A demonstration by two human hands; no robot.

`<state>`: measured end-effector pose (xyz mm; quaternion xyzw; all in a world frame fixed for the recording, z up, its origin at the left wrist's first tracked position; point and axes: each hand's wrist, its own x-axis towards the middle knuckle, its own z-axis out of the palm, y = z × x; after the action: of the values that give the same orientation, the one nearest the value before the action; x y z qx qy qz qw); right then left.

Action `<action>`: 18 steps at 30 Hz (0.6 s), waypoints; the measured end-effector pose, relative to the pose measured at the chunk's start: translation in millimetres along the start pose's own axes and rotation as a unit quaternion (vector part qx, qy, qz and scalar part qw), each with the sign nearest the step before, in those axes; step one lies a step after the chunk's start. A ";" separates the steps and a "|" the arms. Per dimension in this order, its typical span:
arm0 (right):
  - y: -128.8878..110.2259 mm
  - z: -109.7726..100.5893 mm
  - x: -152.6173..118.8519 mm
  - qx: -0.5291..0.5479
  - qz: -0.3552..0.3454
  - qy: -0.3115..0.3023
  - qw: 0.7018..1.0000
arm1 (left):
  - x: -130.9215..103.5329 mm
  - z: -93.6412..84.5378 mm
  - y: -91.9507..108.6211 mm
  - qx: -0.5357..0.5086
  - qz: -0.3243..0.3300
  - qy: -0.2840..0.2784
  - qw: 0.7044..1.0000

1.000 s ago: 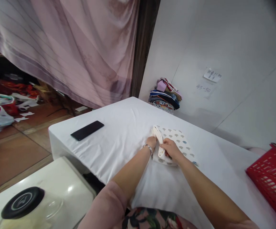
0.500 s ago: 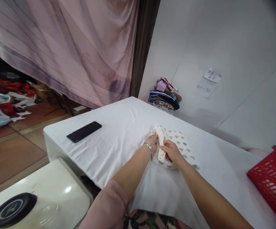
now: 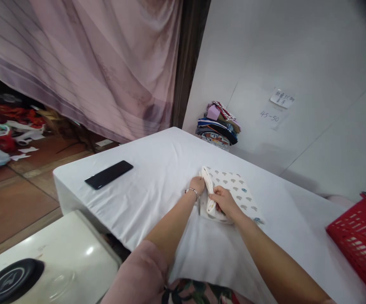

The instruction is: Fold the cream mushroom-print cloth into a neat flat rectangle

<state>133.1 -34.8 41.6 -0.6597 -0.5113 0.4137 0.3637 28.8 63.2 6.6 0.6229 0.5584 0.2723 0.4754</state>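
Observation:
A folded white garment printed with small grey shapes and a few blue ones lies on the white-covered table. Its left side has a thick folded edge that stands up a little. My right hand pinches this edge between thumb and fingers. At the garment's left side, my left hand, with a bracelet at the wrist, is closed on the fabric. Its fingertips are partly hidden by the cloth.
A black phone lies on the table's left part. Against the wall sits a stack of folded clothes. A red plastic basket stands at the right edge. At lower left is a white surface with a black round lid.
My left hand has drawn slightly left, out from inside the fold to the garment's left side. My right hand keeps its pinch, and the folded edge leans a little further left.

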 end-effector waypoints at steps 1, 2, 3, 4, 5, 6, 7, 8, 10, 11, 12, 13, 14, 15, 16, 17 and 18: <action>-0.1 0.1 -0.4 0.002 0.000 0.001 1.000 | -1.8 -3.9 -1.2 0.013 0.004 0.006 1.000; -0.3 0.3 -0.7 0.004 0.000 0.001 1.000 | -3.3 -6.9 -2.1 0.023 0.003 0.012 1.000; -0.6 0.6 -1.1 0.005 0.000 0.002 1.000 | -4.4 -8.8 -2.5 0.030 0.001 0.017 0.999; -1.0 0.7 -1.4 0.005 -0.001 0.003 1.000 | -4.9 -9.6 -2.4 0.037 -0.002 0.019 0.999; -1.4 0.8 -1.6 0.004 -0.002 0.004 1.000 | -4.9 -9.3 -1.8 0.042 -0.005 0.021 0.999; -1.7 0.6 -1.8 0.004 -0.004 0.007 1.000 | -4.3 -8.0 -0.7 0.046 -0.009 0.024 0.999; -1.8 0.2 -1.9 0.004 -0.007 0.009 1.000 | -3.3 -6.2 0.7 0.049 -0.013 0.028 0.998; -1.7 -0.3 -1.9 0.006 -0.011 0.011 1.000 | -2.0 -4.0 2.2 0.051 -0.016 0.033 0.998; -1.0 -1.4 -1.8 0.009 -0.017 0.014 1.000 | 0.8 0.5 4.8 0.056 -0.019 0.049 0.997; -0.4 -1.8 -1.6 0.010 -0.018 0.012 1.000 | 2.1 2.3 5.7 0.059 -0.021 0.059 0.996; 0.4 -2.1 -1.3 0.009 -0.020 0.009 1.000 | 3.3 3.5 6.2 0.062 -0.023 0.067 0.996; 1.3 -2.1 -1.0 0.007 -0.020 0.006 1.000 | 4.4 4.2 6.3 0.064 -0.026 0.073 0.995; 2.1 -2.0 -0.8 0.005 -0.020 0.003 1.000 | 5.4 4.3 6.2 0.065 -0.029 0.075 0.995; 2.9 -1.7 -0.5 0.003 -0.019 0.001 1.000 | 6.2 3.8 5.9 0.063 -0.032 0.072 0.995; 3.4 -1.3 -0.2 0.002 -0.018 0.000 1.000 | 6.9 3.0 5.4 0.059 -0.035 0.064 0.996; 3.7 -0.7 -0.1 0.001 -0.015 0.000 1.000 | 7.3 1.9 4.7 0.053 -0.036 0.054 0.996; 3.8 -0.1 0.0 0.001 -0.012 -0.002 1.000 | 7.4 0.8 3.8 0.043 -0.036 0.043 0.998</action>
<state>134.6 -35.6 38.2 -0.6523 -0.5197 0.4110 0.3682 32.8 70.3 8.3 0.6102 0.6115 0.2569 0.4334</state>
